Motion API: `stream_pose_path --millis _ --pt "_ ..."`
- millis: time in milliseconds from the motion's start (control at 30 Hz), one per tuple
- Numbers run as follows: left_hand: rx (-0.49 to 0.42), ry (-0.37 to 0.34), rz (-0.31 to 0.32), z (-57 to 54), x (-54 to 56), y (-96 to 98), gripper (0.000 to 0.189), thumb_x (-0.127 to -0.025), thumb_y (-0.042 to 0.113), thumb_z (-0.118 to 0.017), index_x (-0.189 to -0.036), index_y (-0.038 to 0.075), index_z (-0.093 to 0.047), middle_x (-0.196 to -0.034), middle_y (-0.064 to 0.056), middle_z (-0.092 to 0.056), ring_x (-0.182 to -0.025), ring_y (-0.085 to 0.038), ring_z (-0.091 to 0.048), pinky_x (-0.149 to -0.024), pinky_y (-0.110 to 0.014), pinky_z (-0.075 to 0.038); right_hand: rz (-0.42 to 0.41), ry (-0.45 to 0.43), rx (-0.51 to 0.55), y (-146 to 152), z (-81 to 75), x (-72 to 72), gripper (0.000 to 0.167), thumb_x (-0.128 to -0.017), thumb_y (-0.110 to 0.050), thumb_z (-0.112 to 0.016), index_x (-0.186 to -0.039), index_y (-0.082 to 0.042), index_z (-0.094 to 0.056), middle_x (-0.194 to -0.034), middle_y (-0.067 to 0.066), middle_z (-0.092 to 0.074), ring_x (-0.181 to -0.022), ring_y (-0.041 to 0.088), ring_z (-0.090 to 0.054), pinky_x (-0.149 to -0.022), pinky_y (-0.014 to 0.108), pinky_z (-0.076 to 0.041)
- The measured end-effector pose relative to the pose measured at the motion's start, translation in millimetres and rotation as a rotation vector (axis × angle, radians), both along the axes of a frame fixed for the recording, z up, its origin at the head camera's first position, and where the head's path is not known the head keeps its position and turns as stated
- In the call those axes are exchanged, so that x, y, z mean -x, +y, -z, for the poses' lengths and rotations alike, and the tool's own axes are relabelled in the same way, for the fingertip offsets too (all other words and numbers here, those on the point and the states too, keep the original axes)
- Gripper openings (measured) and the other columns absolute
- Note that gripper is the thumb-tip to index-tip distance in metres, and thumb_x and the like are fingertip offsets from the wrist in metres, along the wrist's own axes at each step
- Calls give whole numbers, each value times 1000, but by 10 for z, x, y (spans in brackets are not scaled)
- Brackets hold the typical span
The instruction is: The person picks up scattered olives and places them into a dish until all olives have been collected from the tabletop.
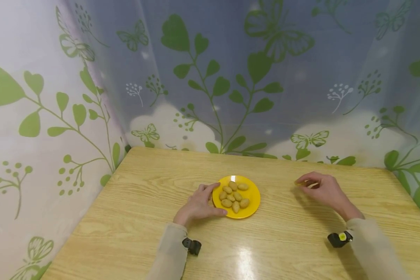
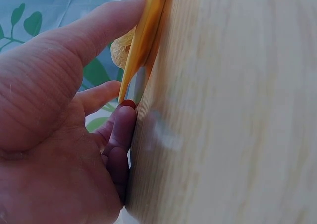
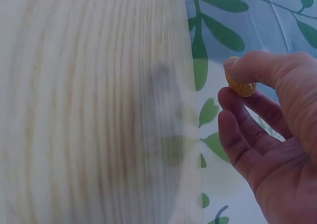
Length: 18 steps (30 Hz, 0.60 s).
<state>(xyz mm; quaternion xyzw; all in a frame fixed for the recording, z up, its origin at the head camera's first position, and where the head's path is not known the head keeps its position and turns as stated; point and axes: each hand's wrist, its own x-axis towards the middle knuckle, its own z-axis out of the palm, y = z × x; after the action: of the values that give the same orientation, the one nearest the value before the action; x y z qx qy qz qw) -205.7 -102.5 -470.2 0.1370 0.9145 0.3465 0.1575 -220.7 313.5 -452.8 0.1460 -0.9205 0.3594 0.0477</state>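
A yellow plate (image 1: 253, 200) lies on the table with several tan, rough-shelled peanuts (image 1: 237, 196) gathered on it. My left hand (image 1: 199, 206) holds the plate from its left side, thumb on the near rim and a finger on the far rim. In the left wrist view that thumb lies over the plate's edge (image 2: 141, 50), and other fingers curl beneath by the tabletop. To the right of the plate, my right hand (image 1: 323, 190) is raised above the table. It pinches a single peanut (image 3: 241, 85) between thumb and fingertips.
The wooden table (image 1: 154, 175) meets a printed curtain (image 1: 210, 116) at the back, and another patterned sheet (image 1: 49, 155) hangs along the left. Each wrist wears a small black camera (image 1: 192, 245) on a strap.
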Motion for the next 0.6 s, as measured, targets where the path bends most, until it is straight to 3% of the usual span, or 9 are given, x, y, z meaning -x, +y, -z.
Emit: stream_pose_path --millis 600 --pt "-6 2 -1 -2 -5 -5 96 -80 49 -84 -160 25 -36 -146 -15 -44 -136 -36 -46 -110 -58 -37 -30 -4 49 -257 -26 -191 19 -92 -6 -74 -108 -16 -77 -109 7 -75 -89 -2 -66 -74 22 -58"
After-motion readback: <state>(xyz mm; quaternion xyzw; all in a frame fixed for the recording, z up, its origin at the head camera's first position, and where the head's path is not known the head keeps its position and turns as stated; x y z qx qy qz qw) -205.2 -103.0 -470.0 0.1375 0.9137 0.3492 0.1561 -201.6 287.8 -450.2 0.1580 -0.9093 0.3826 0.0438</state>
